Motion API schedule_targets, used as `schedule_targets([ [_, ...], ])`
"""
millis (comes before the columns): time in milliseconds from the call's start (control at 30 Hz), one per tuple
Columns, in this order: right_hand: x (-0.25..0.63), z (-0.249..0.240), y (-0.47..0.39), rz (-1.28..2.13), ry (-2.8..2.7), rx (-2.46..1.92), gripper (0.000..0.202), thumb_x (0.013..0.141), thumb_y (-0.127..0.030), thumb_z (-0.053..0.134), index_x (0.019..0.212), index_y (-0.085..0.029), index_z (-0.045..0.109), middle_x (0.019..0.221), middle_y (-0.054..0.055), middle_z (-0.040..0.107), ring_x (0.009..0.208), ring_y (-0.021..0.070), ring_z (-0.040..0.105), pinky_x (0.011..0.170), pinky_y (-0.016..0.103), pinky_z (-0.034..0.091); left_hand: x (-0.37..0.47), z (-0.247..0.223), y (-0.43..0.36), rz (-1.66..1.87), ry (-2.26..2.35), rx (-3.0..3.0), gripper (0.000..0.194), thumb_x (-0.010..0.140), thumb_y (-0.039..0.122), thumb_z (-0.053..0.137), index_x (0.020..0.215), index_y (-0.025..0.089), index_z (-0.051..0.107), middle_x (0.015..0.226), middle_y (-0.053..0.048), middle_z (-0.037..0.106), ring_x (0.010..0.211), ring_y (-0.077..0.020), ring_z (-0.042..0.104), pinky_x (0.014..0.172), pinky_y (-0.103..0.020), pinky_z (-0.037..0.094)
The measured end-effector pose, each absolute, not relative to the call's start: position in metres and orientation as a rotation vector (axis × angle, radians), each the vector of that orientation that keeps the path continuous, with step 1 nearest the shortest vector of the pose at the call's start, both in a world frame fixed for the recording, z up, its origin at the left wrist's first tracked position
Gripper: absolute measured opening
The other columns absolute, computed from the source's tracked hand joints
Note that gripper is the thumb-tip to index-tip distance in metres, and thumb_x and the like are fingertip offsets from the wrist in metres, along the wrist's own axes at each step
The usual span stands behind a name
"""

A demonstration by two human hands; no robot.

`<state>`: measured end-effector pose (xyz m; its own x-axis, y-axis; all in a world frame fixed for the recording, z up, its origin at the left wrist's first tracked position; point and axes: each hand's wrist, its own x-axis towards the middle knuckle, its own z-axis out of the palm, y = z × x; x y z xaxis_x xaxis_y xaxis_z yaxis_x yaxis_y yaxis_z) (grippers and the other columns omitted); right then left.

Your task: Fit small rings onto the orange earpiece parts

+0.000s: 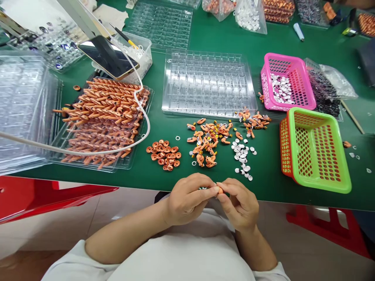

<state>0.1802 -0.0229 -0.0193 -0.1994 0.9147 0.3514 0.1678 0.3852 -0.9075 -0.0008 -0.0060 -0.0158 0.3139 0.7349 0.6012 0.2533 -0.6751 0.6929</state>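
At the table's front edge, my left hand (pixel 191 197) and my right hand (pixel 238 203) meet with fingertips pinched on one small orange plastic part (pixel 220 190). Fingers cover most of it, so its full shape is hidden. Just beyond lies a heap of curved orange pieces (pixel 209 142), some with yellow and silvery bits. Small white caps (pixel 243 158) are scattered to the right of that heap. On its left sits a pile of round orange cups (pixel 164 155). A single white ring (pixel 177 138) lies between the cups and the curved pieces.
A clear compartment tray (pixel 209 84) lies behind the heaps. To the right stand a pink basket (pixel 265 76) holding white caps and a green basket (pixel 345 171) nested in an orange one. Orange stems (pixel 105 113) fill trays at left, below a phone (pixel 109 56) and a white cable (pixel 148 121).
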Motion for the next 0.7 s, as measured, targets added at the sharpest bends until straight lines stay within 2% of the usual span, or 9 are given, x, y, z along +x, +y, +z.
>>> schedule_targets([
  [233, 0.1768, -0.0216, -0.0275, 0.882, -1.643, -1.059, 0.039, 0.084, -0.001, 0.06, 0.117, -0.021, 0.064, 0.091, 0.006, 0.069, 0.082, 0.018, 0.064, 0.069, 0.032, 0.055, -0.0016, -0.0193, -0.0038, 1.32, 0.887, 2.133, 0.031, 0.086, 0.002, 0.054, 0.112, 0.017, 0.062, 0.089, -0.009, 0.07, 0.082, -0.0163, 0.066, 0.07, -0.029, 0.059],
  [500, 0.1727, -0.0175, -0.0279, 0.93, -1.609, -1.119, 0.033, 0.086, -0.006, 0.06, 0.116, -0.019, 0.063, 0.089, 0.005, 0.065, 0.08, 0.0174, 0.062, 0.069, 0.032, 0.054, 0.0052, -0.0169, -0.0039, 1.381, 0.901, 2.099, 0.029, 0.083, 0.003, 0.063, 0.11, 0.015, 0.061, 0.087, -0.009, 0.072, 0.08, -0.0162, 0.069, 0.067, -0.028, 0.059],
  [700, 0.1726, -0.0187, -0.0281, 0.899, -1.608, -1.058, 0.036, 0.085, -0.002, 0.06, 0.116, -0.019, 0.063, 0.09, 0.006, 0.066, 0.079, 0.0165, 0.061, 0.069, 0.032, 0.054, 0.0037, -0.0196, -0.0064, 1.35, 0.885, 2.098, 0.032, 0.081, 0.0, 0.064, 0.109, 0.015, 0.061, 0.086, -0.009, 0.071, 0.08, -0.0171, 0.069, 0.067, -0.029, 0.059],
])
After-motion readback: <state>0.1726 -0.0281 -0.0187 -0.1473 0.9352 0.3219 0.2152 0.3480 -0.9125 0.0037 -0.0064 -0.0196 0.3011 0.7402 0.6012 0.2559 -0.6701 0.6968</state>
